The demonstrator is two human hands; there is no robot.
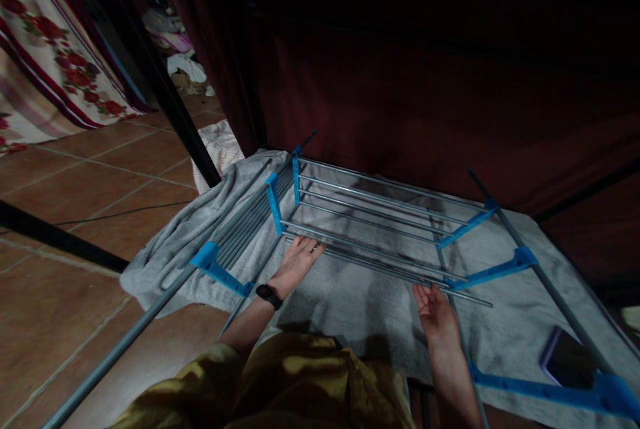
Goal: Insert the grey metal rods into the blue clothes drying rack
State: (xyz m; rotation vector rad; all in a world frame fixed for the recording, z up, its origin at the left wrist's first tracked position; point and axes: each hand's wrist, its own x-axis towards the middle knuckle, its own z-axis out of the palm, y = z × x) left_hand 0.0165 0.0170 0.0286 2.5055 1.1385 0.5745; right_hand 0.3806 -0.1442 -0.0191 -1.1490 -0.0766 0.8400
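A partly assembled rack stands in front of me, with grey metal tubes and blue plastic brackets (490,271). My left hand (301,257), with a dark band on its wrist, lies over a thin metal rod near its left end, fingers bent down around it. My right hand (434,306) is turned palm up, with its fingertips closed on the front metal rod (383,271) towards the right end. That rod's right tip sticks out past the bracket. Behind it, several rods (370,192) span between the blue brackets on both sides.
Several loose rods (250,216) lie in a bundle at the left side of the rack. A phone (567,357) rests on the grey blanket (345,309) at the right. Dark poles (185,119) stand at the left above the tiled floor (115,172). A dark red curtain (400,102) hangs behind.
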